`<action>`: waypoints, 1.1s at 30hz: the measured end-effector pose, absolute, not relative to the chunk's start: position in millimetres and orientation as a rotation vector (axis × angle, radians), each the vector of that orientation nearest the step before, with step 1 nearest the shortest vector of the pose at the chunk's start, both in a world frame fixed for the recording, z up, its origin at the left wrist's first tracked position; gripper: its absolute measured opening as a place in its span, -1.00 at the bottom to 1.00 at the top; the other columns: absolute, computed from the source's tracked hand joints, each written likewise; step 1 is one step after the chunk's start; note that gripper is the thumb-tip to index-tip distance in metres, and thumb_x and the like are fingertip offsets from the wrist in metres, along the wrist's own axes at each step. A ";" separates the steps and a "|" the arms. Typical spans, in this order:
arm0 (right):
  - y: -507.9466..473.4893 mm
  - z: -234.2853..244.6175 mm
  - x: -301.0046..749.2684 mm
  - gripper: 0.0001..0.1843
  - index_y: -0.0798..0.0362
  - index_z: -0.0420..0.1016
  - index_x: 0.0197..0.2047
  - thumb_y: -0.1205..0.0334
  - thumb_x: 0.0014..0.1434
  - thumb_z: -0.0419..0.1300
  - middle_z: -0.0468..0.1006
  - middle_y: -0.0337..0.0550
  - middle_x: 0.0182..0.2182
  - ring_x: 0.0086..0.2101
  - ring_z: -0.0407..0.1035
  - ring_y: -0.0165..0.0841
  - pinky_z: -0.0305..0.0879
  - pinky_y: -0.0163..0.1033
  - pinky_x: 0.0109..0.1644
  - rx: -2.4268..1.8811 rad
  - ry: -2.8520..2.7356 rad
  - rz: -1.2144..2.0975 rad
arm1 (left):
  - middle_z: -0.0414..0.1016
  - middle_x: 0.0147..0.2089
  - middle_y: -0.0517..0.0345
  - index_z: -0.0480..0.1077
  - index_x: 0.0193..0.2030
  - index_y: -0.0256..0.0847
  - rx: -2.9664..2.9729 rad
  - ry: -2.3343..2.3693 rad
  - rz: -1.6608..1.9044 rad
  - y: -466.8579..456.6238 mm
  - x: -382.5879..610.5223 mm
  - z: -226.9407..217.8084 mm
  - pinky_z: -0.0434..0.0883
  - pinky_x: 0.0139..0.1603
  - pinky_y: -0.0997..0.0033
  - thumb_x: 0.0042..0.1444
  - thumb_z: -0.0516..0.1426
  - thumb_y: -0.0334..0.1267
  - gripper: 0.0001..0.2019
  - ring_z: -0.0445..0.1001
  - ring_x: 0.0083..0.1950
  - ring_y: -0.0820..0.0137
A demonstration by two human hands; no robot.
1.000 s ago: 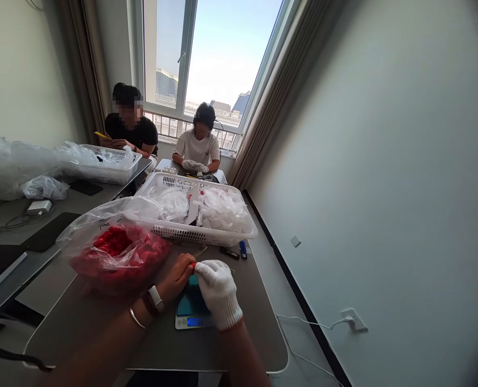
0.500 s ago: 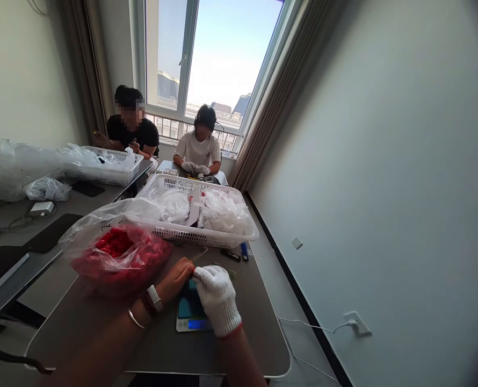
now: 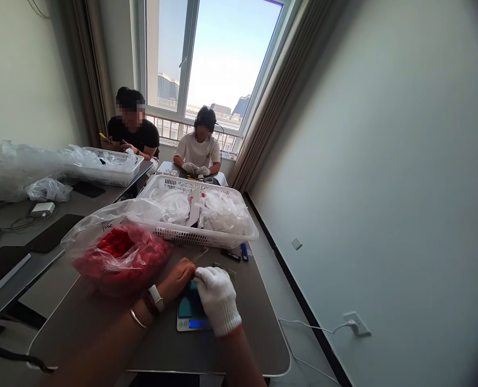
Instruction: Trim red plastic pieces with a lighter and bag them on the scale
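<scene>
My bare left hand [image 3: 178,279], with a watch and a bangle on the wrist, meets my white-gloved right hand [image 3: 217,298] over a small digital scale [image 3: 190,320] with a lit blue display. The fingers of both hands are pinched together at one spot. What they pinch is too small to make out. A clear plastic bag of red pieces [image 3: 118,252] lies just left of my left hand on the grey table [image 3: 102,333].
A white basket [image 3: 198,234] full of clear bags stands behind the scale. Small dark items and a blue one [image 3: 243,250] lie at its foot. Two people sit by the window [image 3: 207,64]. A second basket [image 3: 106,166] and bags lie on the left desk. A wall socket [image 3: 355,323] has a cable.
The red piece seen between my fingertips a second ago no longer shows. My hands have stayed together over the scale, shifting only slightly.
</scene>
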State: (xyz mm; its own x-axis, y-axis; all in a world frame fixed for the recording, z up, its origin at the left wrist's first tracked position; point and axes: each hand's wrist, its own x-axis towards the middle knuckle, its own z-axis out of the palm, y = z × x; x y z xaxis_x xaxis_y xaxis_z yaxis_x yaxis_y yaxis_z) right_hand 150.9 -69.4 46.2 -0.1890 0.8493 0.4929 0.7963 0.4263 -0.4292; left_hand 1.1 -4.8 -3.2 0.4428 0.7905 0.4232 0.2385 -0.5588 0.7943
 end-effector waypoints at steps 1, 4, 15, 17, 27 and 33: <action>-69.6 47.1 149.8 -0.87 -0.01 0.54 -0.23 0.29 0.21 0.15 0.57 -0.15 -0.34 -0.26 0.41 -0.27 0.20 -0.18 -0.08 -1.385 -2.036 0.022 | 0.31 -0.47 0.12 0.28 -0.51 -0.16 2.033 0.865 1.081 -4.5 1.0 -3.8 0.31 -0.25 0.26 0.31 -0.30 0.17 -0.39 0.28 -0.33 0.28; -69.9 47.5 148.3 -0.84 -0.01 0.54 -0.22 0.29 0.24 0.12 0.58 -0.14 -0.32 -0.25 0.41 -0.28 0.20 -0.18 -0.07 -1.386 -2.023 -0.011 | 0.35 -0.41 0.11 0.31 -0.42 -0.17 2.042 0.857 1.106 -5.6 0.9 -3.0 0.32 -0.21 0.25 0.32 -0.25 0.17 -0.43 0.30 -0.28 0.27; -66.3 41.5 145.6 -0.79 0.04 0.52 -0.29 0.17 0.24 0.08 0.57 -0.19 -0.34 -0.30 0.43 -0.33 0.30 -0.29 -0.17 -1.434 -1.642 0.583 | 0.42 -0.24 0.00 0.36 -0.24 -0.21 2.048 0.794 1.123 -12.1 2.8 4.8 0.31 -0.08 0.15 0.32 -0.20 0.12 -0.50 0.35 -0.17 0.22; -65.3 42.5 144.6 -0.74 0.05 0.51 -0.29 0.11 0.25 0.06 0.57 -0.20 -0.37 -0.34 0.42 -0.35 0.31 -0.30 -0.22 -1.427 -1.558 0.662 | 0.42 -0.23 -0.02 0.37 -0.22 -0.20 2.036 0.808 1.096 -15.1 3.4 8.3 0.33 -0.09 0.12 0.31 -0.17 0.13 -0.52 0.35 -0.17 0.20; -58.8 60.3 142.9 -0.73 0.04 0.48 -0.30 0.04 0.26 0.09 0.55 -0.19 -0.38 -0.35 0.41 -0.34 0.30 -0.29 -0.20 -1.481 -1.533 0.398 | 0.34 -0.36 0.07 0.25 -0.38 -0.07 1.763 0.989 1.252 -12.1 3.0 4.3 0.34 -0.25 0.14 0.28 -0.13 0.04 -0.67 0.31 -0.30 0.22; -11.5 123.2 128.8 -0.75 0.01 0.51 -0.19 0.14 0.32 0.02 0.56 -0.11 -0.24 -0.18 0.39 -0.27 0.22 -0.18 0.00 -1.250 -1.887 -0.082 | 0.33 -0.37 0.03 0.22 -0.37 -0.05 1.643 1.129 1.312 0.2 4.8 -10.1 0.32 -0.24 0.08 0.27 -0.18 0.02 -0.67 0.33 -0.30 0.18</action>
State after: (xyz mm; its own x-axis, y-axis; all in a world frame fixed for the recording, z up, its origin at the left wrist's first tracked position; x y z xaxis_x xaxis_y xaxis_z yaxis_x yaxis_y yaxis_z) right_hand 128.8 -11.5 123.2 -0.1399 0.7261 0.6732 0.7816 0.4985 -0.3751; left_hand 4.8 0.2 -10.1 0.0906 0.9395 0.3303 0.1863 -0.3418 0.9211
